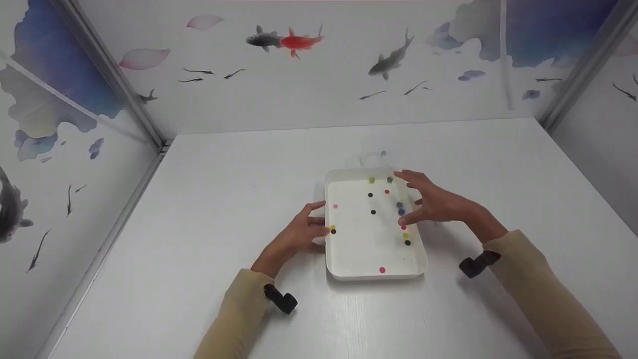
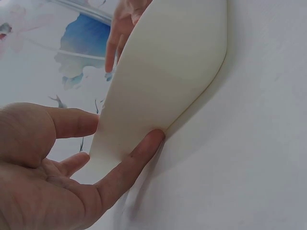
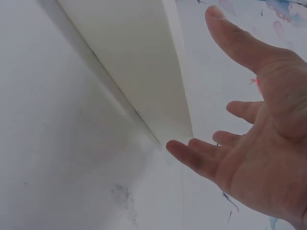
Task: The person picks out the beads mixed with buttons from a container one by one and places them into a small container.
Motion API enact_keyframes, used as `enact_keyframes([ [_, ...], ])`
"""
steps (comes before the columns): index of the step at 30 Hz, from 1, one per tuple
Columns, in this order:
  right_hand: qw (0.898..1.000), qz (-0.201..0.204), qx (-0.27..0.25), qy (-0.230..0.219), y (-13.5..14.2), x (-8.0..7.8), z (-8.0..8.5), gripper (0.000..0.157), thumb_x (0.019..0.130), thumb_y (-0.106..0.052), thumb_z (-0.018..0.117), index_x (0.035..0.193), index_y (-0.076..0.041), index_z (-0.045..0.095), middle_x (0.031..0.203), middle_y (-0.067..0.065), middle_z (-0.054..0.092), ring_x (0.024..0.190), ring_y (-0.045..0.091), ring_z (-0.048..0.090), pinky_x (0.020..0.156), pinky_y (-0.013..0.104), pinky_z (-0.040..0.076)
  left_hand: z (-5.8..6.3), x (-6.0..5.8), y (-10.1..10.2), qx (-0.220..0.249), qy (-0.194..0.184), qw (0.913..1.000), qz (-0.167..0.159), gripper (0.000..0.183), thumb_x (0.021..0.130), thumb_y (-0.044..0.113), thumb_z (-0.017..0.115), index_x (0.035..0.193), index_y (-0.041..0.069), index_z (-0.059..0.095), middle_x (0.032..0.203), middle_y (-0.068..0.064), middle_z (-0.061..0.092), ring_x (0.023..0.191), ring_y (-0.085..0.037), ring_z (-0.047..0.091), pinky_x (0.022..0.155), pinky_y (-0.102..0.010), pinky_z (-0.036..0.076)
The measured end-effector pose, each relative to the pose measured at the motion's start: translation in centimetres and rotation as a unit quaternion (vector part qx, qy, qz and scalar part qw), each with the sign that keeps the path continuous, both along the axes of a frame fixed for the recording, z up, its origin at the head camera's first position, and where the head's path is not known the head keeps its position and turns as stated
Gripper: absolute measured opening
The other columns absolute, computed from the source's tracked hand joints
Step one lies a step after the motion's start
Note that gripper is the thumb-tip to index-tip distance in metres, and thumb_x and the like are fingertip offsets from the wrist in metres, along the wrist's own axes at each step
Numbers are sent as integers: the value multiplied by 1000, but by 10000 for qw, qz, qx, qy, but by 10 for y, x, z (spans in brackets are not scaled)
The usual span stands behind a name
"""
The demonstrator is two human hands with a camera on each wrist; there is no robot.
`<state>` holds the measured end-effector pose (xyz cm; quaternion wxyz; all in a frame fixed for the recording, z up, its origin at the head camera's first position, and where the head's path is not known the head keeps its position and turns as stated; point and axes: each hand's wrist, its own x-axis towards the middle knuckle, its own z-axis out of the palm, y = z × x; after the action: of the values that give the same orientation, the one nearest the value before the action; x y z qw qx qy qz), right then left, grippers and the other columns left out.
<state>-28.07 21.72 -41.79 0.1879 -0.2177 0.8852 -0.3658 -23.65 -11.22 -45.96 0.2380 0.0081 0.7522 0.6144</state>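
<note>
A shallow white rectangular tray (image 1: 369, 254) with rounded corners lies on the table. Several small round beads are scattered in it: black (image 1: 373, 212), pink (image 1: 382, 269), yellow, blue (image 1: 401, 212) and green (image 1: 372, 180). My left hand (image 1: 299, 232) holds the tray's left side. In the left wrist view its thumb reaches over the rim and a fingertip (image 2: 156, 136) touches the wall's lower edge. Over the right side hovers my right hand (image 1: 433, 202), fingers spread, thumb above the beads. The right wrist view shows that hand (image 3: 254, 163) holding nothing beside the outer wall (image 3: 139, 57).
Just behind the tray is a faint, clear item (image 1: 371, 160), its kind hard to tell, with a small grey spot (image 1: 383, 153). White walls printed with fish (image 1: 301, 42) enclose the white table (image 1: 199, 199) at the back and sides.
</note>
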Motion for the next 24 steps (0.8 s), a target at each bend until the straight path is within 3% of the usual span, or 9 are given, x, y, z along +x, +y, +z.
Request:
enact_keyframes([
  [14, 9978, 124, -102, -646, 14, -9, -16, 117, 77, -28, 87, 162, -22, 7, 169, 13, -4, 152, 49, 16, 116, 66, 32, 0, -2, 0, 60, -9, 10000, -21, 73, 95, 7, 62, 157, 23, 27, 147, -20, 47, 123, -33, 62, 87, -45, 62],
  [24, 9988, 313, -93, -372, 19, -14, -31, 112, 79, -29, 84, 162, -17, 10, 170, 9, -10, 151, 47, 21, 117, 61, 34, 0, -1, 0, 65, 7, 10000, -9, 73, 95, 7, 62, 157, 21, 27, 147, -21, 48, 123, -33, 61, 89, -44, 61],
])
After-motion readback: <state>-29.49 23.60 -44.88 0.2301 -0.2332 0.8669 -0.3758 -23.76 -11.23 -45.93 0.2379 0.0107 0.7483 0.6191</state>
